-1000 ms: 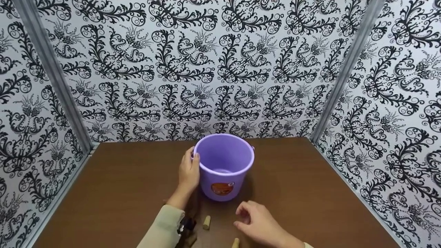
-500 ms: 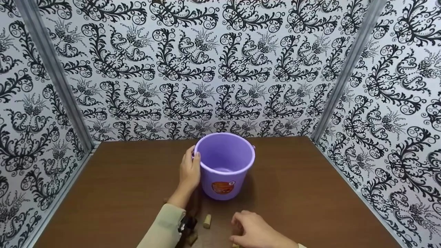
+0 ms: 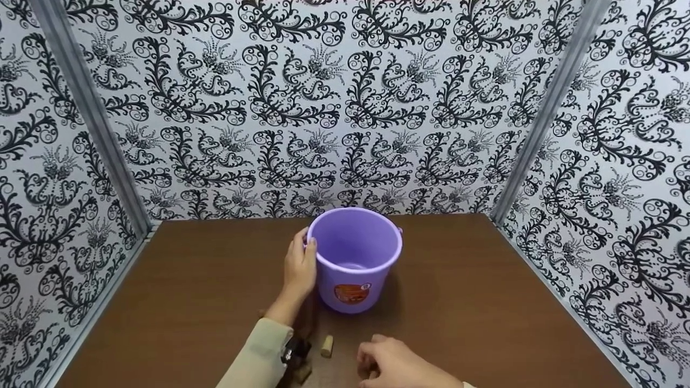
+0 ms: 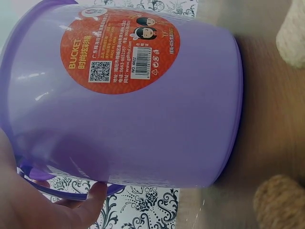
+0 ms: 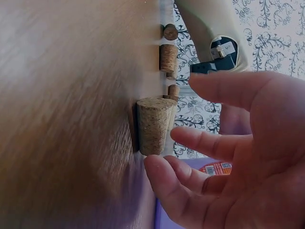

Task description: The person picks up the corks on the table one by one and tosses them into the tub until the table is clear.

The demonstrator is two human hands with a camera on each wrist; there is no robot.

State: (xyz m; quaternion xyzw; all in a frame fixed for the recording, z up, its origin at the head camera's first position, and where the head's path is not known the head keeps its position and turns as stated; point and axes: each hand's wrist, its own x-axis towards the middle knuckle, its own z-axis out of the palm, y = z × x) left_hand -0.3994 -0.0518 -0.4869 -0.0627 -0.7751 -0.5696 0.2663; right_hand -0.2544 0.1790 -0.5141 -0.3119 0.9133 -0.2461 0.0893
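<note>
A purple bucket (image 3: pixel 331 280) with an orange label stands upright on the table. My left hand (image 3: pixel 301 267) grips its left side near the rim; in the left wrist view, fingers of the left hand (image 4: pixel 57 210) curl at the bucket's handle (image 4: pixel 71 194). My right hand (image 3: pixel 396 364) is low over the table, in front of the bucket. In the right wrist view a tapered cork stopper (image 5: pixel 153 126) stands between the parted thumb and fingers, one fingertip right at its narrow end, the thumb apart from it. Another cork stopper (image 3: pixel 327 346) lies between the hands.
Several more corks (image 5: pixel 168 58) lie farther along the table, some near the left forearm. A dark device (image 3: pixel 295 350) is strapped at the left wrist. The brown table (image 3: pixel 474 291) is enclosed by patterned walls (image 3: pixel 334 108) at the back and sides.
My right hand has moved down and slightly left, toward the near cork, which it now hides in the head view. The left hand stays on the bucket.
</note>
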